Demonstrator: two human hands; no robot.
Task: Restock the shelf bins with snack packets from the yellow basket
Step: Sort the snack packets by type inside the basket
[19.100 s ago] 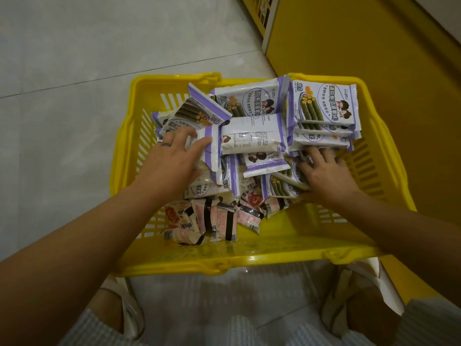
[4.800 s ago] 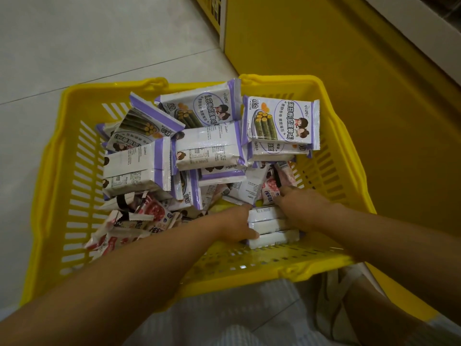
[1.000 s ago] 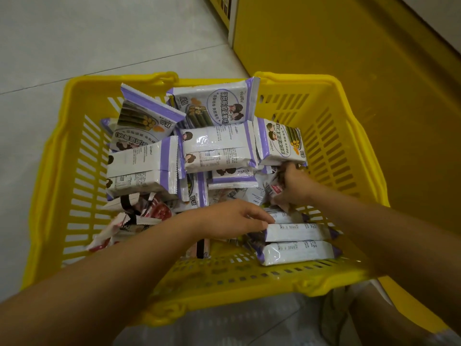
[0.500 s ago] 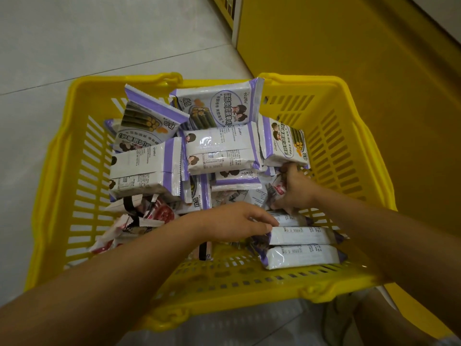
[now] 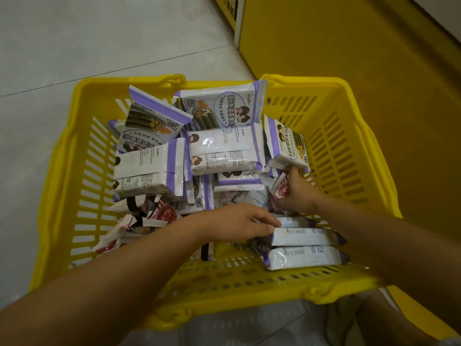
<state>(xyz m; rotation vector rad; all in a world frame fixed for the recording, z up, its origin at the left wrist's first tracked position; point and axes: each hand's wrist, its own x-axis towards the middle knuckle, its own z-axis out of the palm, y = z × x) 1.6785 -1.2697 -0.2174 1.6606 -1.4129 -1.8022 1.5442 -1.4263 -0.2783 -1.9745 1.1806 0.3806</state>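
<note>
I see basket (image 5: 82, 146) on floor. Left hand (image 5: 237, 226) at basket's near right corner, fingers fairly straight, tips touching end of stacked purple packets (image 5: 304, 237). Right hand (image 5: 298, 193) near basket's right wall, fingers curled round red packet (image 5: 280, 189).

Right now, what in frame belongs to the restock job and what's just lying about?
Job:
yellow basket
purple-and-white packets
red-and-white packets
edge-on row of packets, touched by the left hand
right hand, grip on one red packet

Lying about:
tiled floor
yellow shelf unit
</note>
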